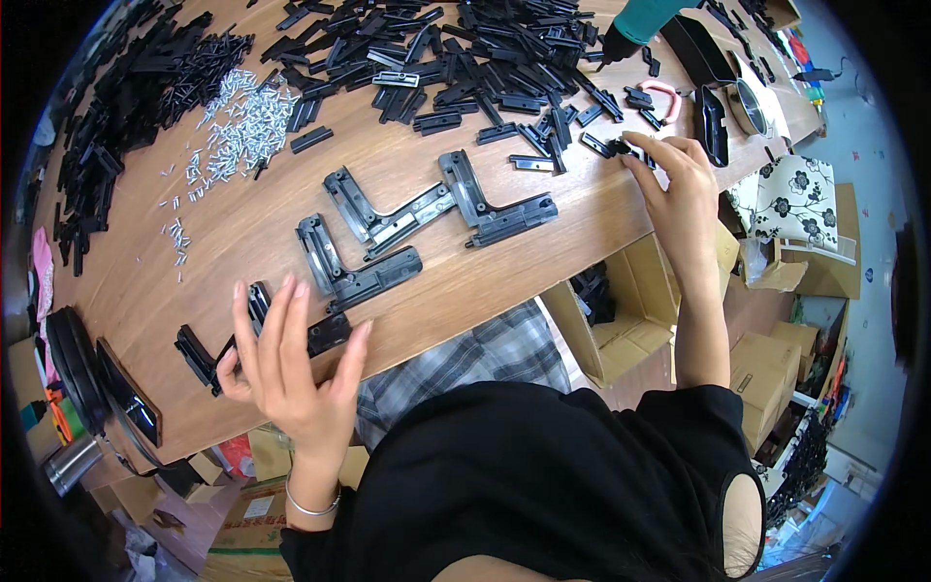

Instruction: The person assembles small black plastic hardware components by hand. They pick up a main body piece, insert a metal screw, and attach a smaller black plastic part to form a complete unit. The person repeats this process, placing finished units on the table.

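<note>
My left hand (291, 364) lies with fingers spread over a black L-shaped plastic bracket (325, 335) at the near edge of the wooden table (262, 223), pressing it down. Beside its thumb sits another black bracket piece (197, 356). My right hand (679, 189) reaches to the right side of the table and pinches a small black plastic part (626, 149) between its fingertips. Three more L-shaped brackets (383, 218) lie in a row between my hands.
A large heap of small black parts (465, 48) covers the far table; more black strips (126, 87) pile at the left. Silver screws (242, 121) are scattered nearby. A teal power screwdriver (635, 24) lies far right. Open cardboard boxes (621, 320) stand below the table edge.
</note>
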A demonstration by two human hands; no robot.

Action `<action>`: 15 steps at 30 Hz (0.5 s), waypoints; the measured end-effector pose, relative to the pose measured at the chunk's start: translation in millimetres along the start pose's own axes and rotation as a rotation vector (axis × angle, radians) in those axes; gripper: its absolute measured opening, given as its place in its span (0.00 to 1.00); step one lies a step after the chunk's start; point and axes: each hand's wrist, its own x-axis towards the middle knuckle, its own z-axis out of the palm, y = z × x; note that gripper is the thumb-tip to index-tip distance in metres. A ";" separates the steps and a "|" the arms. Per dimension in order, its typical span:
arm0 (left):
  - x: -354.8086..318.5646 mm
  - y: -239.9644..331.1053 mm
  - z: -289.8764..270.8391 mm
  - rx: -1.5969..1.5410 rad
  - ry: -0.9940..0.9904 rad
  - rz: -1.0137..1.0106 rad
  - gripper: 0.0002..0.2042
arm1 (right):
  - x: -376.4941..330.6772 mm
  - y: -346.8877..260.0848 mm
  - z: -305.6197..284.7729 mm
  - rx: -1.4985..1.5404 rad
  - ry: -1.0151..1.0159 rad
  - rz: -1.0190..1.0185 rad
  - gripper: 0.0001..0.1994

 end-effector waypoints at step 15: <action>-20.1 -21.2 -20.9 -0.011 -0.086 -0.171 0.33 | 13.4 -18.2 4.5 0.258 -0.104 0.051 0.15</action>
